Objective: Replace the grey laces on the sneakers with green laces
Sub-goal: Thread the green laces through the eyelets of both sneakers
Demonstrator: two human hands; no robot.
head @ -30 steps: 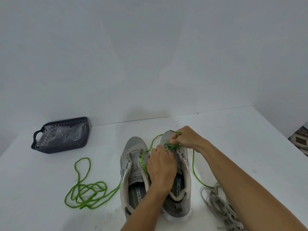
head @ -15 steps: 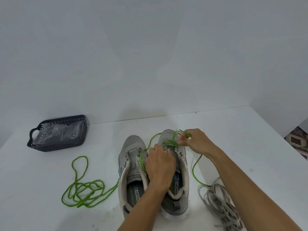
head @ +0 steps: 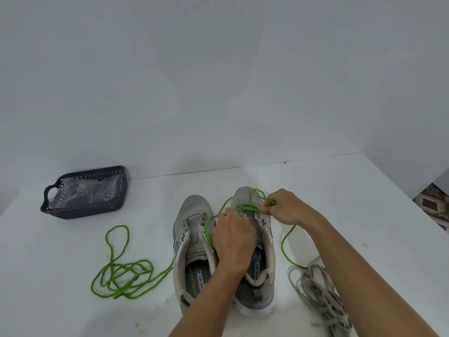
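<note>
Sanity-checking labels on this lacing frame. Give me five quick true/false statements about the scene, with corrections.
1. The right hand pinches the green lace on the right sneaker. True.
2. The left sneaker is already threaded with a green lace. False: its eyelets show no lace.
3. The grey laces lie piled on the table right of the sneakers. True.
4. The dark basket holds the spare green lace. False: that lace lies loose on the table; the basket holds clear plastic.
5. The left hand rests on the basket. False: it rests on the right sneaker.
</note>
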